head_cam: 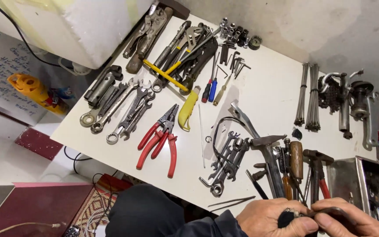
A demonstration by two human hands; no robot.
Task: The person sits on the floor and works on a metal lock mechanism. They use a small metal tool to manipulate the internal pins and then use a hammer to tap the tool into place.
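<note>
At the bottom right edge of the white table [268,92], my left hand [273,218] and my right hand [352,221] are pressed together. They grip a small dark tool with a black handle [287,218] and a thin metal shaft between them. Just beyond my fingers lie hammers [268,151], a wooden-handled tool [296,159] and a red-handled tool [324,186]. A cluster of small spanners [227,160] lies to the left of those. My dark sleeve [154,215] fills the bottom middle.
Red-handled pliers [161,140], a yellow-handled knife [188,109], large wrenches [119,107], screwdrivers [210,90] and sockets [235,34] cover the table. Bundled spokes [309,96] and chrome bicycle parts [352,105] lie at the right. A metal box [365,184] stands at the near right. A white container [66,26] sits top left.
</note>
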